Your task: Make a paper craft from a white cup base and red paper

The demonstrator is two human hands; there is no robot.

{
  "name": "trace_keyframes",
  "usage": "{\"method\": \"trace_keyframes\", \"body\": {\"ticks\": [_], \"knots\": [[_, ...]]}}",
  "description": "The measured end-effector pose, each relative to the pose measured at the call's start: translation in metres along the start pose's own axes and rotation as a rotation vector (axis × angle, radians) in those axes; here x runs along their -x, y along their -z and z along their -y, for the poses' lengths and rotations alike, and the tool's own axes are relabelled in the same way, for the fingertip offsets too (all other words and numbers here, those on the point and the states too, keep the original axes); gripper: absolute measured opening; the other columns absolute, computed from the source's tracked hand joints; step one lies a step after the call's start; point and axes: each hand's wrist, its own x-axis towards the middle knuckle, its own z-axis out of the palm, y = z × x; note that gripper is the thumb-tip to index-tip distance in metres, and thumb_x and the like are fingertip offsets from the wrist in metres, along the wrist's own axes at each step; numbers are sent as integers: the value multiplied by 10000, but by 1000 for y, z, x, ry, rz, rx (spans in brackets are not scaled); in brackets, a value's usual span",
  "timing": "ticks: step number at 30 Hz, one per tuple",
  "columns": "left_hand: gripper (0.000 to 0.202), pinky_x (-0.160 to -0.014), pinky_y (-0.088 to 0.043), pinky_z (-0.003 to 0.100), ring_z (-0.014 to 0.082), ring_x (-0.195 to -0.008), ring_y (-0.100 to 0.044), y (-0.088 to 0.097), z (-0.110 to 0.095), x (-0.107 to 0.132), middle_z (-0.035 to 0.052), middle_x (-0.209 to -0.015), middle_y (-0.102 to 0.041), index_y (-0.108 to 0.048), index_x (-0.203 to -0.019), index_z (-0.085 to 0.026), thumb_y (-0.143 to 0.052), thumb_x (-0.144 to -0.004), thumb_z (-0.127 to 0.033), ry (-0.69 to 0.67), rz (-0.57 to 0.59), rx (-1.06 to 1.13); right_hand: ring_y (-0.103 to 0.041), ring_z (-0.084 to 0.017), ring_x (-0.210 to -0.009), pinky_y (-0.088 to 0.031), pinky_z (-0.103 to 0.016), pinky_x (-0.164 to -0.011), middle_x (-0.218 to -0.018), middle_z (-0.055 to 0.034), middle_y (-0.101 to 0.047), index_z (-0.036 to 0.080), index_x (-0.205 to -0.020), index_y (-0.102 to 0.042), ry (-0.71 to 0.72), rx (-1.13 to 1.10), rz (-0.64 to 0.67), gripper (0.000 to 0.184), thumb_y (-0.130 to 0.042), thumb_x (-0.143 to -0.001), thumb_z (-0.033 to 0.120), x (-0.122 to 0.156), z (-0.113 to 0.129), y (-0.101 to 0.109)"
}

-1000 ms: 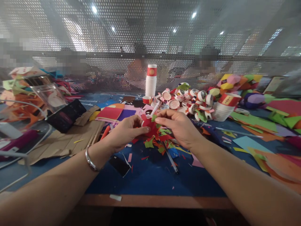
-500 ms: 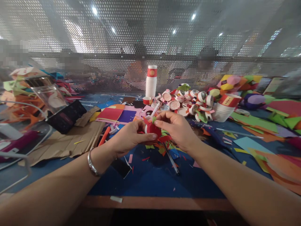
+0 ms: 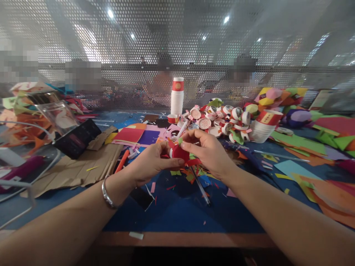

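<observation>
My left hand [image 3: 151,162], with a silver bangle at its wrist, grips a small red paper craft [image 3: 176,153] between thumb and fingers. A white rim shows on the craft's left side. At its top, my right hand [image 3: 208,150] pinches a small green paper piece [image 3: 180,141] against it with thumb and forefinger. Whether the green piece is stuck on is hidden by the fingers. Below the hands, a clear-barrelled pen [image 3: 202,188] lies among coloured paper scraps [image 3: 191,175] on the blue tabletop [image 3: 183,218].
Behind my hands is a heap of cut paper-cup pieces [image 3: 205,122]. Stacked paper cups [image 3: 176,99] stand upright at the back; another cup stack [image 3: 264,127] tilts at right. Cardboard [image 3: 83,168] and a black box [image 3: 77,138] lie left. Coloured paper sheets [image 3: 327,188] spread along the right.
The view has shifted very slightly. Both hands keep hold at nearly the same place, and the red craft has barely turned.
</observation>
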Motion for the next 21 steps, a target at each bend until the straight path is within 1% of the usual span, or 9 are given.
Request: {"method": "trace_keyframes", "body": {"ticks": [5,8,10,12,15,18,21], "knots": [[331,-753,-576,278,139,-741,-710,-1,0,1,14,-820,-735,-659,-825,-168,-940,-657,-219,0,-11,33,-622,-191,-839,-482,-378,-801,-929,-40,-702,209,-929,-678,6,-4,28,184,-723,-811,343,-1,-1,0],[338,-735,-582,270,128,-717,-705,-1,-2,2,3,-793,-722,-643,-813,-163,-942,-659,-196,28,-33,68,-627,-193,-865,-487,-379,-828,-940,-38,-702,212,-925,-675,12,-34,32,185,-722,-819,357,-1,-2,1],[344,-744,-591,278,132,-732,-714,0,-4,1,2,-799,-720,-625,-811,-165,-938,-673,-195,50,-43,96,-623,-193,-877,-484,-380,-845,-942,-35,-701,216,-916,-679,17,-53,26,178,-716,-831,368,-2,-1,2],[337,-731,-588,273,138,-745,-721,3,-5,0,10,-809,-724,-612,-813,-168,-927,-703,-217,56,-50,111,-611,-185,-863,-475,-374,-846,-921,-27,-697,220,-898,-684,13,-81,8,172,-711,-841,379,-3,1,3],[261,-696,-575,254,134,-731,-721,6,-6,-1,31,-826,-739,-624,-853,-161,-865,-794,-243,39,-59,112,-573,-163,-800,-456,-352,-793,-858,-6,-664,221,-868,-686,-10,-137,-37,159,-707,-849,378,-4,4,5],[190,-715,-591,270,135,-720,-728,8,-7,-2,42,-837,-752,-623,-879,-153,-804,-850,-201,32,-92,133,-556,-155,-784,-447,-341,-760,-840,-2,-642,220,-841,-681,-20,-162,-57,160,-711,-855,376,-4,5,6],[162,-748,-612,301,156,-744,-751,7,-8,-3,56,-872,-773,-630,-922,-150,-778,-856,-151,30,-135,160,-570,-157,-779,-461,-348,-760,-833,-8,-649,221,-802,-665,-21,-134,-72,174,-704,-860,380,-5,5,7]]}}
